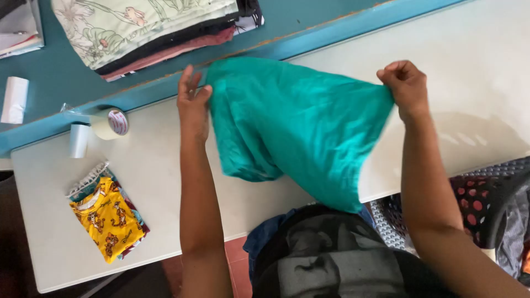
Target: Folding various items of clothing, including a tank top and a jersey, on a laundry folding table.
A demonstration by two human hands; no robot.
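Head view: my left hand (pixel 193 102) pinches one top corner of a teal cloth (pixel 298 127), my right hand (pixel 404 83) is fisted on the other corner. Cloth held spread above the white tabletop (pixel 165 165), its lower end hanging past the near edge. Yellow folded shirt (pixel 107 218) sits near the left edge, tape roll (pixel 110 122) at the far edge, folded stack (pixel 149 27) beyond it.
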